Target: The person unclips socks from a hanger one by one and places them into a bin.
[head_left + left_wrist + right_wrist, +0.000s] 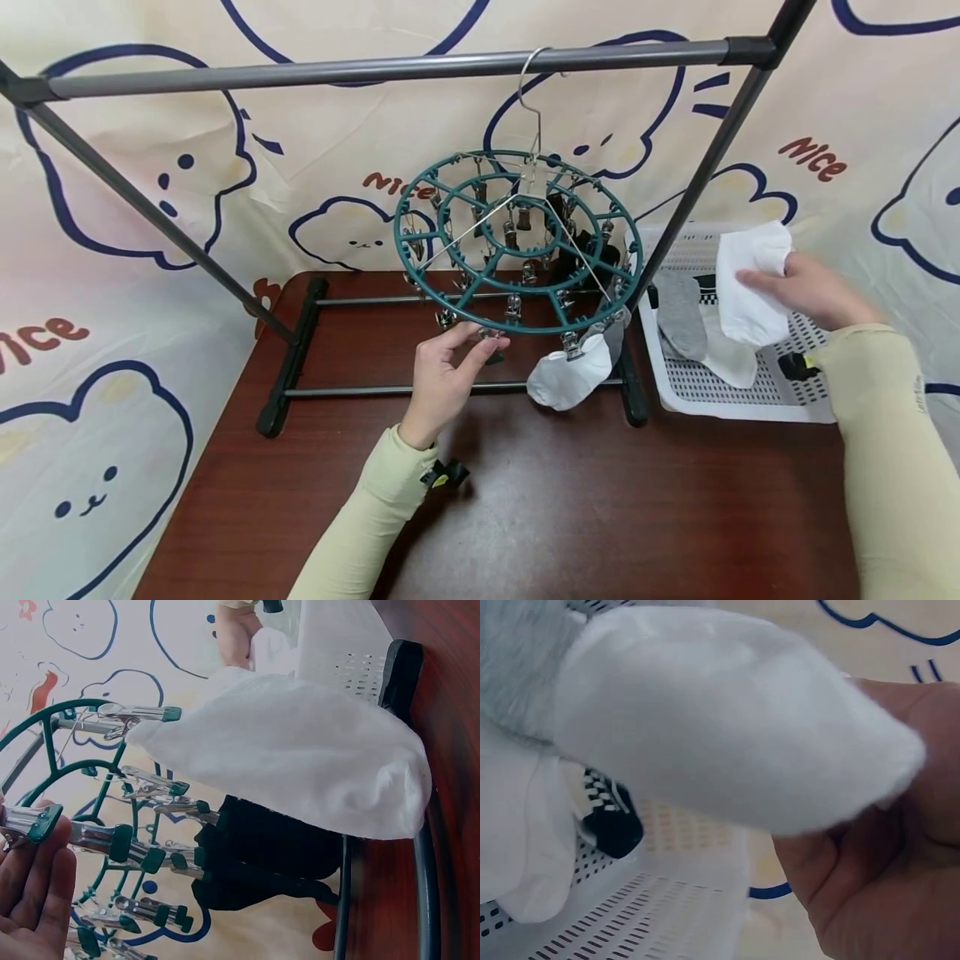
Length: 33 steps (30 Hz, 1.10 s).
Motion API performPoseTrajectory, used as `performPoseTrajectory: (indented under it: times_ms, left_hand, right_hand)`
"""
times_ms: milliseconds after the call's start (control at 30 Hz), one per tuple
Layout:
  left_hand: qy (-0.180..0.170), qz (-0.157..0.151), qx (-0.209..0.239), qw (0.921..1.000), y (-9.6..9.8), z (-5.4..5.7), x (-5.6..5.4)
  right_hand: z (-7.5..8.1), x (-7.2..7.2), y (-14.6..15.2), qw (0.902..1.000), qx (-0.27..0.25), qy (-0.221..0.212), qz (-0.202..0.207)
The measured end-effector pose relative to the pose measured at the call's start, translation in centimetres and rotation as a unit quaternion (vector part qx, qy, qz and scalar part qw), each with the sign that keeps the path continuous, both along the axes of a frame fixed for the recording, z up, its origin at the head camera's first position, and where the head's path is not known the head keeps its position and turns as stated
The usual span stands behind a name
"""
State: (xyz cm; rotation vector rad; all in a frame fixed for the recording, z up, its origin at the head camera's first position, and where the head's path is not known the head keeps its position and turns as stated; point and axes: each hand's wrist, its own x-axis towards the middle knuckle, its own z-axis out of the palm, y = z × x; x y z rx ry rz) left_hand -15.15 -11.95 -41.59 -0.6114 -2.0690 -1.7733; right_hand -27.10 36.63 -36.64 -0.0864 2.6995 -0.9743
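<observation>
At the near rim of a round green drying hanger [480, 321], my left hand [441, 379] pinches a metal clip [34, 823] with green tips. Nothing is seen in that clip. My right hand [817, 287] grips a white sock [752, 287] above the white basket [742, 411]. In the right wrist view the held sock [727, 720] covers part of the fingers. Another white sock [573, 373] hangs from a clip at the hanger's near right. Dark socks [262, 847] hang further in.
The hanger's hook [529, 92] sits on a grey rack bar [375, 68]. Inside the basket lie a grey sock [681, 315], white socks [726, 354] and a black-and-white checked piece [613, 817]. The rack's black feet [273, 408] stand on the brown table [562, 500].
</observation>
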Motion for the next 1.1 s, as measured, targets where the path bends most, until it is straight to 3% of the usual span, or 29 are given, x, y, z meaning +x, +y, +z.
performPoseTrajectory:
  times_ms: [233,533,667,867,1100]
  left_hand:
    - [0.005,0.005,0.003,1.0,-0.1,0.0,-0.1]
    - [0.01,0.001,0.003,0.9999,0.0,0.1,-0.1]
    - [0.011,0.0,-0.001,0.9999,0.0,0.2,-0.2]
    - [0.011,0.001,0.007,0.9999,-0.1,0.1,-0.2]
    - [0.004,-0.002,0.007,1.0,-0.1,0.1,-0.1]
  right_hand:
    - [-2.0,-2.0,0.3,0.9996,0.026,-0.004,-0.005]
    - [-4.8,-3.9,0.7,0.9955,0.078,-0.052,0.013]
    - [-5.4,-4.1,1.1,0.9915,0.105,-0.072,0.026]
    - [-6.5,-4.5,1.2,0.9893,0.101,-0.103,0.021]
    - [-7.0,-3.9,1.2,0.9866,0.112,-0.119,-0.007]
